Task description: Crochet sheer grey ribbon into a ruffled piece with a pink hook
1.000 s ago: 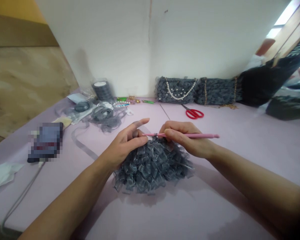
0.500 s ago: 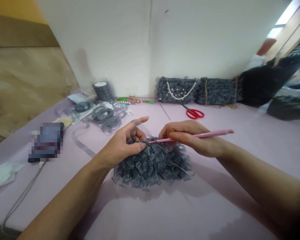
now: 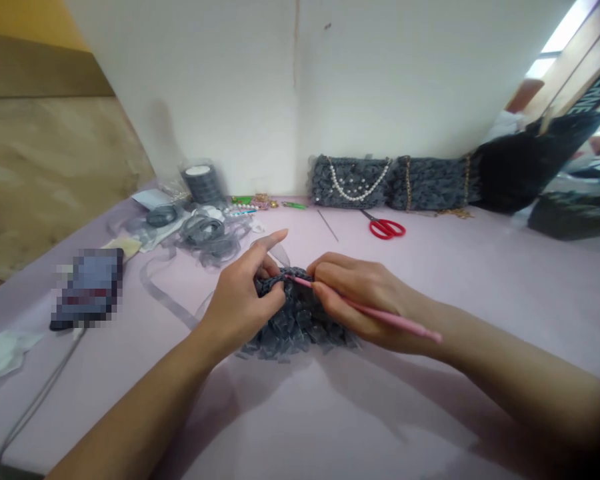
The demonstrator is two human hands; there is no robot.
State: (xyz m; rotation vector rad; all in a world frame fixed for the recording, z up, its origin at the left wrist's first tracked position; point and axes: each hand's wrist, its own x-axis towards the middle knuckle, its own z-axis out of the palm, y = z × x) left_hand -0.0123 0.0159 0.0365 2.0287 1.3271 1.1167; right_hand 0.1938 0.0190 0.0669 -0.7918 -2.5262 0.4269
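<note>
A ruffled grey ribbon piece (image 3: 295, 320) lies on the lilac table (image 3: 430, 280) in front of me. My left hand (image 3: 243, 300) pinches its upper edge between thumb and fingers, with the forefinger stretched out and a sheer ribbon strand running over it. My right hand (image 3: 367, 297) is closed on a pink crochet hook (image 3: 380, 313), whose tip pokes into the top of the piece next to my left thumb. The handle slants down to the right over my wrist.
Red scissors (image 3: 386, 228) and a thin needle (image 3: 327, 225) lie behind the work. Two grey ribbon bags (image 3: 353, 181) with pearl and gold chains lean on the wall. Ribbon spools and coils (image 3: 205, 227) sit at back left, a blurred phone (image 3: 87, 288) at left.
The hook's handle swung from pointing right and level to slanting down over my right wrist. Both hands and the grey piece moved slightly away from me, and the piece bunched up.
</note>
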